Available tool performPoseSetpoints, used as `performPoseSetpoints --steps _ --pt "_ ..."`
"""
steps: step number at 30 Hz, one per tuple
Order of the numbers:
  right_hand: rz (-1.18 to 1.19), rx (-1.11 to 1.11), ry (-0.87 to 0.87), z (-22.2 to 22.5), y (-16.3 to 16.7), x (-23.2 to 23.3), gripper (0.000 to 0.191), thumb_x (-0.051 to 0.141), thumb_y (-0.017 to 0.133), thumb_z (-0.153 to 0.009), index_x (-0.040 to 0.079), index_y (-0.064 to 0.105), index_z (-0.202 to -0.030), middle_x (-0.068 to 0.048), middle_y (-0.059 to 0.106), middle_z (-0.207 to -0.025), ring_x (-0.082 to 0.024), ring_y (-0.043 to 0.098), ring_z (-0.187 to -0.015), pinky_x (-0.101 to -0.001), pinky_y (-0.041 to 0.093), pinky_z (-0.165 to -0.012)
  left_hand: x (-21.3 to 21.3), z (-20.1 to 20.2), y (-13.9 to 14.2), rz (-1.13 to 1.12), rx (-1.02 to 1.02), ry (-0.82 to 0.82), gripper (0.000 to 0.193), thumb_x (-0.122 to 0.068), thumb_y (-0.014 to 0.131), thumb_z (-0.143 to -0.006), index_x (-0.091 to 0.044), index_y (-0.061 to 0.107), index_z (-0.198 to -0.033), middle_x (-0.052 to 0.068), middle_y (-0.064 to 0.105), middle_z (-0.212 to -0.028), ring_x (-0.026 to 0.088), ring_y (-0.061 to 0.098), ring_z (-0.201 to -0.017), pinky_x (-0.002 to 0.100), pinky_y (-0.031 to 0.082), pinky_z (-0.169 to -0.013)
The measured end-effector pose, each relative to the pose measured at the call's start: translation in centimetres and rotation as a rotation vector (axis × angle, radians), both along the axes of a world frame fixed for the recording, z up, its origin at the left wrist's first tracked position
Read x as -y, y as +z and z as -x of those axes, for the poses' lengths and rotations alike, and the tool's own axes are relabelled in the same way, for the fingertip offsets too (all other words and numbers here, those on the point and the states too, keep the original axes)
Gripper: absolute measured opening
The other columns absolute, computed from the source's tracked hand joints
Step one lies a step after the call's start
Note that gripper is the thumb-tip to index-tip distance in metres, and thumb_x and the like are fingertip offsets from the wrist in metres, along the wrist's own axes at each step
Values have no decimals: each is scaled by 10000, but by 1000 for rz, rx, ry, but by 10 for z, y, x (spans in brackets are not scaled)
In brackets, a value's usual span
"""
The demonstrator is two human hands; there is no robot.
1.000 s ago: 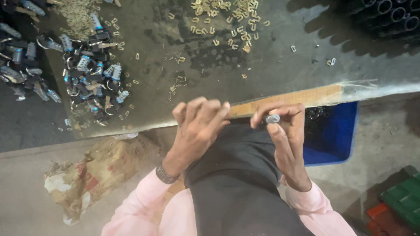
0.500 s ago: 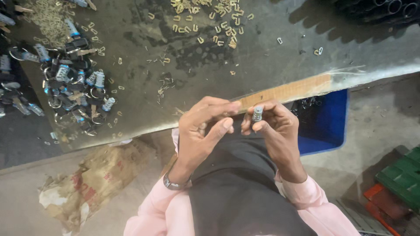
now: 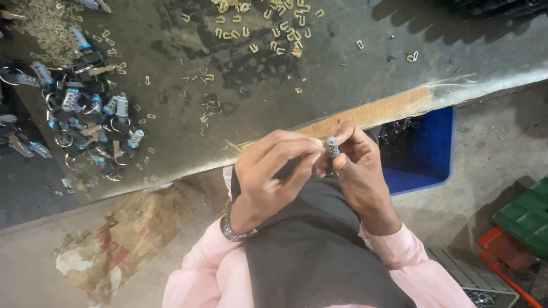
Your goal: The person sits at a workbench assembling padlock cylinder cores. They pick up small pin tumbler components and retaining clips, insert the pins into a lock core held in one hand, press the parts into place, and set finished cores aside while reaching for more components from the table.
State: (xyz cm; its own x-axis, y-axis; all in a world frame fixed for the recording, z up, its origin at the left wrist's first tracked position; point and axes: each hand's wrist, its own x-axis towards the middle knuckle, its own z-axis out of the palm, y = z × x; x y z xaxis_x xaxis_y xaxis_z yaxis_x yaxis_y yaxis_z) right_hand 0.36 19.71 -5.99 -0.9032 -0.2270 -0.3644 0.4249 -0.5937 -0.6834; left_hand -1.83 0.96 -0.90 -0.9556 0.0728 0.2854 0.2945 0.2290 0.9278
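Both hands meet just off the near edge of the tabletop (image 3: 354, 63), over the person's dark apron. The right hand (image 3: 357, 171) has its grip closed on a small ribbed metal cylinder (image 3: 331, 147), pinched upright between thumb and fingertips, so the part sits at the tabletop's near edge, just in front of the strip of bare wood (image 3: 382, 109) along that edge. The left hand (image 3: 274, 171) curls in from the left, its fingertips touching the right hand's beside the cylinder; its grip is narrow, and whether it holds anything of its own cannot be told. A metal wristwatch (image 3: 231, 228) sits on the left wrist, and pink sleeves cover both forearms. Toward the left edge of the tabletop lies a heap of lock cylinders (image 3: 85, 122) with key rings and dark pieces mixed in. Along the far edge, near the middle, a scatter of small brass clips (image 3: 268, 28) is spread out, with finer brass bits loose between the 2 groups. Below the tabletop on the right stands a blue plastic bin (image 3: 428, 154) with dark metal parts in its far corner. On the floor to the left lies a crumpled brown paper sack (image 3: 125, 234), and green and orange crates (image 3: 522, 228) show at the right.
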Motion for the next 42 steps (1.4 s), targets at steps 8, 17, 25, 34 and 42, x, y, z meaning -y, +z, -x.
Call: performPoseSetpoints --steps 8,17,25,34,42 --pt "-19 -36 -14 4 7 3 318 172 855 -904 76 588 -1047 -39 608 -1001 -149 665 -881 -297 569 -729 -4 6 1 181 -212 52 263 47 819 -891 -41 694 -1104 54 732 -1054 196 736 -907 308 560 -776" --pt "-419 -202 -62 0 4 -5 247 -36 808 -879 13 593 -989 -48 620 -1013 -102 628 -928 -241 526 -820 -6 5 5 335 -253 -4 268 25 838 -908 -7 674 -1118 80 722 -1042 211 730 -912 323 561 -776" --pt "-433 -165 -99 -1 6 -10 232 -53 811 -846 -7 607 -946 -59 615 -975 -117 654 -845 -256 562 -730 -13 8 -3 81 73 -58 217 -15 817 -919 -46 719 -1111 59 745 -1047 176 745 -935 281 583 -814" --pt "-789 -617 79 2 35 -55 197 160 775 -884 -14 690 -924 -141 721 -928 -177 710 -831 -266 558 -729 -17 12 -10 -409 310 -362 207 -88 789 -921 -18 708 -1099 61 675 -1088 184 661 -1101 332 529 -995" --pt "-1331 -630 -674 113 -26 -220 297 263 775 -1025 40 590 -1089 -31 578 -925 -134 511 -665 -291 438 -566 -20 1 -24 -683 658 -203 178 -74 768 -905 -18 690 -1054 48 693 -963 102 648 -807 265 542 -716"
